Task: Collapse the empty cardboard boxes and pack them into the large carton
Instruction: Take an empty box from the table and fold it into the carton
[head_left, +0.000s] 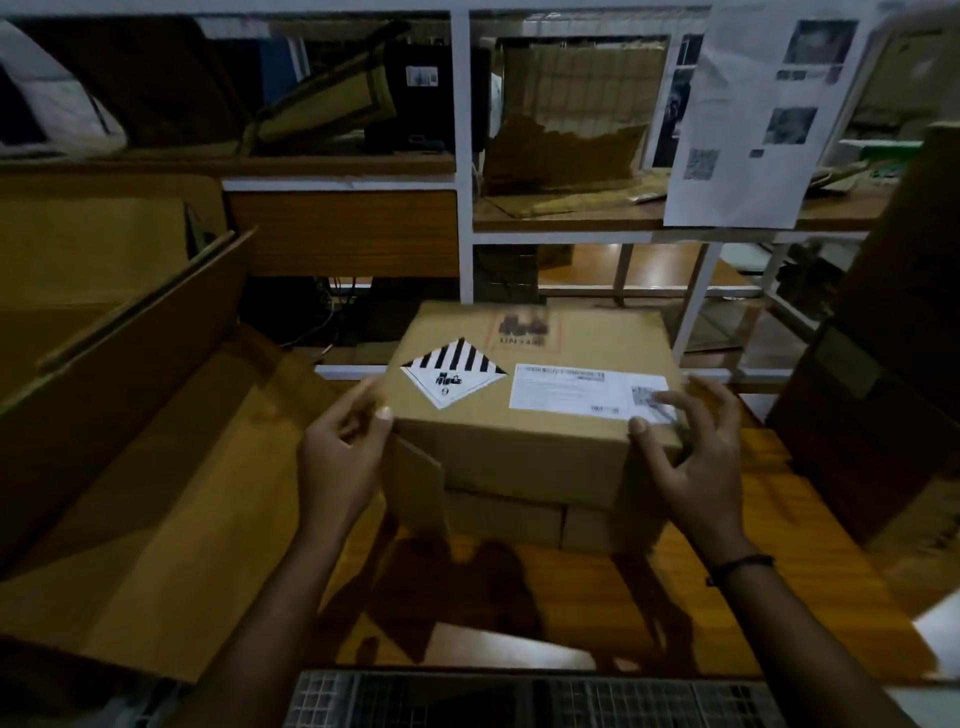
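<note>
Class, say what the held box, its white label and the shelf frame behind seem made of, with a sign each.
Box: matt brown cardboard, creased edges, loose flap. White label: printed paper, probably adhesive, lying flat. Shelf frame: likely white-painted metal, slim posts.

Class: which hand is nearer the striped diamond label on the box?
Left. The left hand grips the box at its left edge, thumb just beside the diamond label; the right hand holds the right corner, over the white label.

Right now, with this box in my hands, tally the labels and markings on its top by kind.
Striped diamond hazard label: 1
White shipping label: 1
Blurred printed mark at the far edge: 1
Total on the box: 3
</note>
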